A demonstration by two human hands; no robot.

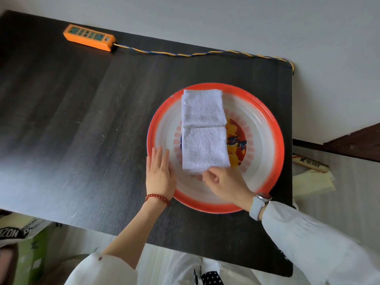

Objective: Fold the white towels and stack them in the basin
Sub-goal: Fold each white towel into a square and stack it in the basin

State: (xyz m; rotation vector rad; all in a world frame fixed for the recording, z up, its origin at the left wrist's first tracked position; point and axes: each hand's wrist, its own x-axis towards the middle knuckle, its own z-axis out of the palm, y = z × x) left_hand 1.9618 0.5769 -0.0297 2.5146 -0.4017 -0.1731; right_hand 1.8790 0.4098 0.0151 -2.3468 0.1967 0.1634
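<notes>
A round basin (273, 128) with an orange-red rim and a painted white inside is seen on a dark wooden table (82, 120), toward the table's right edge. Two folded white towels are laid inside the basin. The far towel (202, 108) is propped against the basin's far wall, its top edge reaching the rim; the near towel (205, 150) is set flat over the painted bottom, its far edge touching the far towel. Layers of cloth are visible along the near towel's left side, so a small stack may be formed there — the count cannot be told.

The left hand (160, 174) is held flat, fingers straight and together, resting over the basin's left rim and gripping nothing. The right hand (225, 184) is reached over the basin's near side, its fingers curled at the near edge of the near towel; whether the cloth is actually pinched cannot be told. A red bead bracelet (157, 199) is worn on the left wrist and a watch (260, 202) with a pale strap on the right wrist.

Well beyond the basin, at the table's far left, an orange power strip (89, 37) is seen, with a twisted yellow-and-blue cord (185, 54) trailed along the far edge.
</notes>
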